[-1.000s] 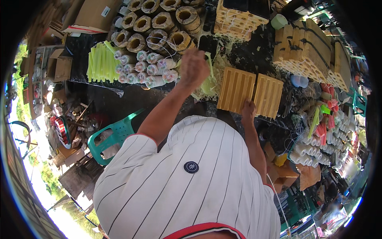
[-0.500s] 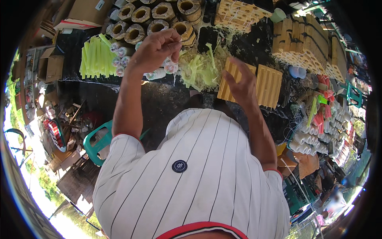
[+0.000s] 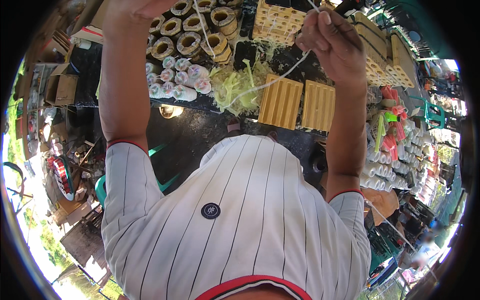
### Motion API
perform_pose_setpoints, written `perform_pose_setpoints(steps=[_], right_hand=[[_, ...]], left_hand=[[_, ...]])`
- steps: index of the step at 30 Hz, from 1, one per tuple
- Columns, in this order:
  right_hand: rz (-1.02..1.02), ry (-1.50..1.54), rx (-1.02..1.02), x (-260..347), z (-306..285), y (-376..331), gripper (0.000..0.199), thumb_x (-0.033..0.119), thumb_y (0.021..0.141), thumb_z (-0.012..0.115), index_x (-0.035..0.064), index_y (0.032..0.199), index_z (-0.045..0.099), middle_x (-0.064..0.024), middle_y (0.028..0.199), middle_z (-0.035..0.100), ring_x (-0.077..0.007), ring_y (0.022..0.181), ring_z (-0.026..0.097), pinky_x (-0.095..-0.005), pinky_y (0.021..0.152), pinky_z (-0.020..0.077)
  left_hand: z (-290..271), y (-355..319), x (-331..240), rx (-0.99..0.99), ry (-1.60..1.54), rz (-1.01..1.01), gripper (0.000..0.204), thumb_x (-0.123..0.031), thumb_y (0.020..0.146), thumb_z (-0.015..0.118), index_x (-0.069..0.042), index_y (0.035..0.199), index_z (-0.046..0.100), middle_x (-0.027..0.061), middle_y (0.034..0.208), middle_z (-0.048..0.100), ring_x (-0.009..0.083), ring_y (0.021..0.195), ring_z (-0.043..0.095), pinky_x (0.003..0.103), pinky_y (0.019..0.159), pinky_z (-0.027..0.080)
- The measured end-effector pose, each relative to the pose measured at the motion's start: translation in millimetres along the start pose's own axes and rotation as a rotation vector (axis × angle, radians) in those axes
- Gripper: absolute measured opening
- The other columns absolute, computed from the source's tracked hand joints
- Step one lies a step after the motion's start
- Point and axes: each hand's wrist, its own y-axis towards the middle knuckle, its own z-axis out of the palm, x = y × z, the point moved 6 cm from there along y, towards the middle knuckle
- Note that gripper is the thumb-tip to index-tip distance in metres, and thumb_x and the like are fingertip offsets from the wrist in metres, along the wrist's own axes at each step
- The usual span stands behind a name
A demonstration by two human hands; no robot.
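My right hand is raised at the upper right, fingers pinched on a white string. One length of the string sags from this hand across two yellow grooved blocks to the pale green scraps; another runs up out of the picture. My left hand is at the top edge, mostly cut off with its fingers out of sight. Close to it a white string end hangs over round-holed, eight-sided-looking brown tubes. White rolls with shiny coloured ends lie beside my left forearm.
Yellow blocks with rows of holes stand at the back, more at the right. White rolls and red bundles are stacked at right. A green chair is by my left side; a cardboard box stands farther left.
Both hands have risen and moved apart, the left toward the upper left, the right toward the upper right. The right hand, open before, now pinches string. The light green sticks are largely hidden.
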Motion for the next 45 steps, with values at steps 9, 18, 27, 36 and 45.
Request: perform_pose_setpoints(steps=[9,18,27,36,45], right_hand=[[-0.21,-0.078,0.102,139.5,-6.9,-39.9,0.031,0.022,0.115,0.045,0.0032,0.103,0.066,0.0006,0.068,0.054,-0.0104,0.058,0.055,-0.0274,0.057,0.0581],[-0.104,-0.144,0.01,182.2,-0.5,-48.4,0.029,0.017,0.113,0.047,-0.0002,0.108,0.07,-0.0016,0.071,0.059,-0.0117,0.061,0.058,-0.0281,0.059,0.0525],[-0.078,-0.085,-0.034,165.9,13.3,-60.0,0.029,0.013,0.113,0.049,-0.0035,0.108,0.072,-0.0067,0.076,0.066,-0.0149,0.066,0.066,-0.0309,0.062,0.0598],[-0.151,0.02,-0.065,156.6,-42.1,-136.2,0.026,0.008,0.109,0.054,-0.0084,0.122,0.069,-0.02,0.1,0.076,-0.0239,0.081,0.076,-0.0307,0.07,0.0643],[0.268,0.223,-0.496,17.9,-144.0,-308.0,0.029,0.024,0.11,0.058,-0.0018,0.113,0.071,-0.0153,0.105,0.076,-0.0247,0.095,0.074,-0.0389,0.087,0.0584]], left_hand=[[30.7,4.3,32.8,-0.304,0.427,-0.163,0.013,-0.012,0.109,0.059,-0.007,0.096,0.059,0.0013,0.075,0.058,0.0093,0.063,0.054,0.023,0.051,0.041],[101.7,-5.0,117.3,-0.029,0.42,-0.118,0.011,-0.01,0.11,0.057,-0.006,0.1,0.06,0.0028,0.078,0.061,0.0101,0.066,0.057,0.03,0.063,0.051],[185.3,19.2,104.9,0.123,-0.115,0.24,0.047,-0.01,0.105,0.065,-0.003,0.149,0.052,0.0129,0.127,0.07,0.024,0.12,0.067,0.042,0.105,0.055],[279.1,14.5,162.2,-0.169,-0.107,0.073,0.025,-0.017,0.11,0.059,0.002,0.121,0.071,0.0077,0.084,0.071,0.0124,0.068,0.065,0.027,0.064,0.054],[313.7,-7.5,254.9,-0.186,0.802,-0.071,0.012,-0.008,0.103,0.065,0.001,0.108,0.071,0.0124,0.076,0.07,0.0228,0.064,0.068,0.035,0.059,0.052]])
